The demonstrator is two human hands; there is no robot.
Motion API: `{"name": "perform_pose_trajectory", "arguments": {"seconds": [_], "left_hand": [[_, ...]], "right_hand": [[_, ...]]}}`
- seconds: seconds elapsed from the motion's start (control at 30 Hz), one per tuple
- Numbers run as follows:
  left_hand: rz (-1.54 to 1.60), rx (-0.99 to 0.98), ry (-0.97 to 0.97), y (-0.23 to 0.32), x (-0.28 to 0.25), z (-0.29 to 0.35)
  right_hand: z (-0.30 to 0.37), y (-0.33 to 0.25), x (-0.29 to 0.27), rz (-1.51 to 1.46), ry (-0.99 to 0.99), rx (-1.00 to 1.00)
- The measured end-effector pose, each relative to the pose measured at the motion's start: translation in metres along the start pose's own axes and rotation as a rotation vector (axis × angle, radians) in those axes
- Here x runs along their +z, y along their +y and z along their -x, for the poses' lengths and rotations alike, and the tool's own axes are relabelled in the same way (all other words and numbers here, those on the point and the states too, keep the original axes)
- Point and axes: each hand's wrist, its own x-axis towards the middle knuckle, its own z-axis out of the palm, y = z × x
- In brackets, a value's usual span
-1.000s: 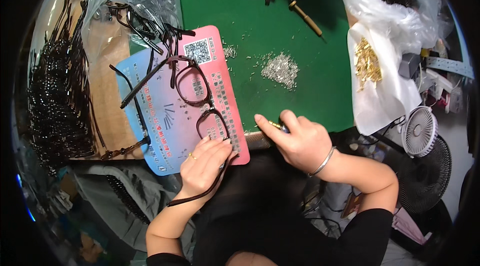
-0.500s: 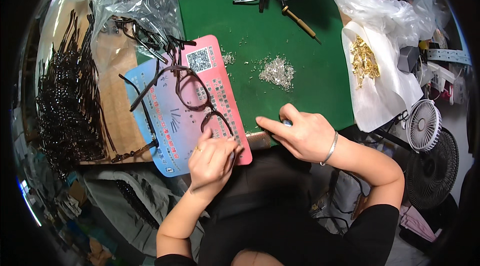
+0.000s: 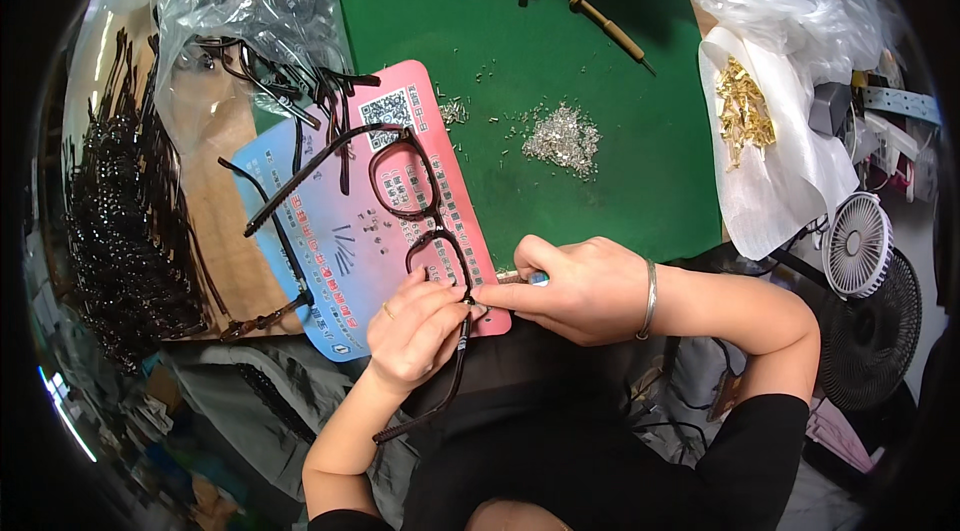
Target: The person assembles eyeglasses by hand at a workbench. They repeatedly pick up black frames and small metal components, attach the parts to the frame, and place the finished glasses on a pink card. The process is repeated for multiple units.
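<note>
Pinching dark eyeglass frame (image 3: 438,228) near hinge (image 3: 468,300) in grip of left hand (image 3: 412,329); curling right hand (image 3: 590,293) around mostly hidden blue-ended tool (image 3: 539,279), index extended toward same hinge. Held across pink-and-blue pad (image 3: 350,216) on green tabletop (image 3: 630,201), near silver metal bits (image 3: 562,141).

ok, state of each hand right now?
Left hand: closed on the dark glasses frame, near its hinge.
Right hand: closed around a blue-ended tool, mostly hidden.
</note>
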Motion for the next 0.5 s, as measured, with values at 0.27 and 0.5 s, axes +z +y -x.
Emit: {"name": "perform_pose_trajectory", "arguments": {"seconds": [0.27, 0.5], "left_hand": [[-0.017, -0.009, -0.004, -0.0006, -0.0002, 0.0], [-0.004, 0.002, 0.014, -0.002, 0.0007, 0.0]], "right_hand": [[-0.0011, -0.0009, 0.0012, 0.076, 0.015, -0.034], [-0.0028, 0.0021, -0.0016, 0.069, -0.038, -0.051]]}}
